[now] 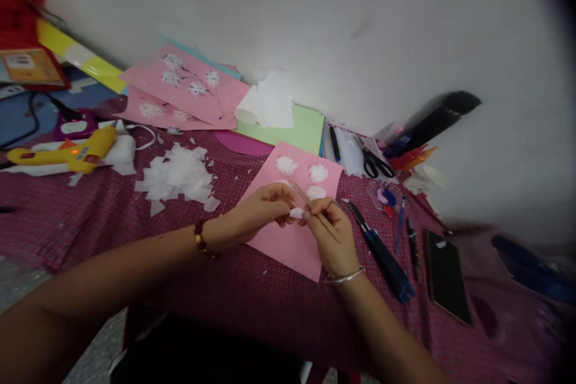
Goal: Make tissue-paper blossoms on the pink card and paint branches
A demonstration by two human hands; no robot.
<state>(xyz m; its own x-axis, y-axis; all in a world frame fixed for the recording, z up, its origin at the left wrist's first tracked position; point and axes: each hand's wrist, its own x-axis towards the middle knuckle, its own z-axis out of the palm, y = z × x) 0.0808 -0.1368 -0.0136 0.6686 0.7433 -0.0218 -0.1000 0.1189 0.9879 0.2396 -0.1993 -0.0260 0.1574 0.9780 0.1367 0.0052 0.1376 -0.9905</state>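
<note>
The left hand (258, 211), a beaded bracelet (200, 239) at its wrist, has its thumb and fingers pinched together on a small white paper piece (296, 213). The right hand (335, 243), with a silver bangle (346, 277), has its fingers clamped on a thin tan stick (329, 227), which slants up toward the left; its fingertips meet the same paper piece. Both hands are above a pink rectangular paper sheet (288, 249) that bears fluffy white paper tufts (318, 173) on its far half. The sheet lies on a maroon checked cloth (225, 288). Left of it sits a loose heap of white paper scraps (180, 174), with a yellow glue gun (85, 155) farther left. Just right of the right hand lies a dark blue box cutter (384, 261), blade exposed; black-handled scissors (375, 165) rest beyond it.
</note>
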